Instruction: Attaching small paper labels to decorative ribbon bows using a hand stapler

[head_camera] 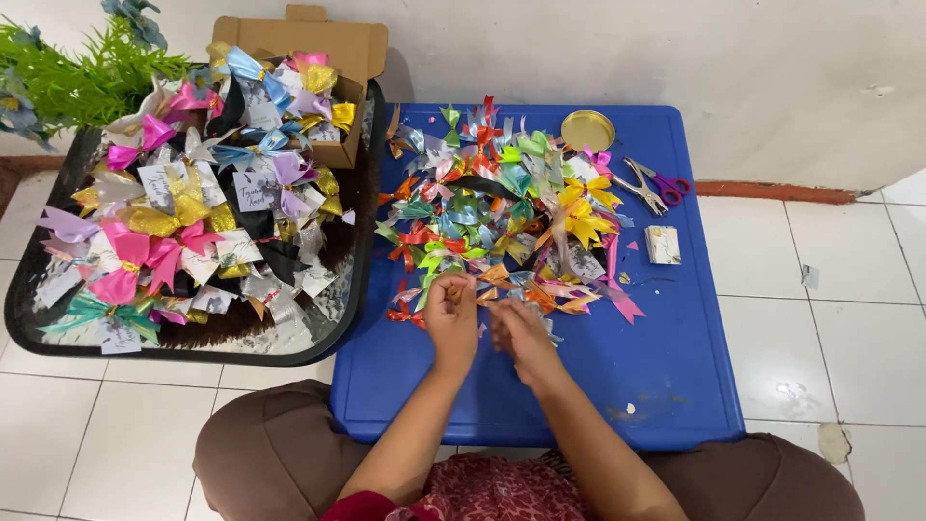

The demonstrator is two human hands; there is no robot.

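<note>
White tiled floor, pale wall behind; you sit at a low blue table with your knees at its near edge.

- Left hand: fingers curled shut, pinching a thin ribbon strip at the near edge of the pile.
- Right hand: also closed, fingertips drawn together on the same strip, just beside the left (what lies under the fingers is hidden).
- Ribbon strip: judged very light, limp and somewhat slick; take it by the ends between fingertips, since a loose pinch would likely let it slide.
- Bow pile: loose ribbon bows in orange, green, blue, yellow and pink, heaped over the table's middle and far half, touching your hands' working spot.
- Gold lid: round, at the far edge.
- Scissors: purple-handled, right of the pile, close to the right edge.
- Small card pack: right of the pile, apart from it.
- Tray: dark, rounded, on the floor to your left, heaped with finished bows carrying paper tags; its rim meets the table's left side.
- Box: cardboard, open, on the tray's far corner.
- Green plant: far left.

Open room: the near right of the table is bare blue surface; the left is hemmed by the tray.
</note>
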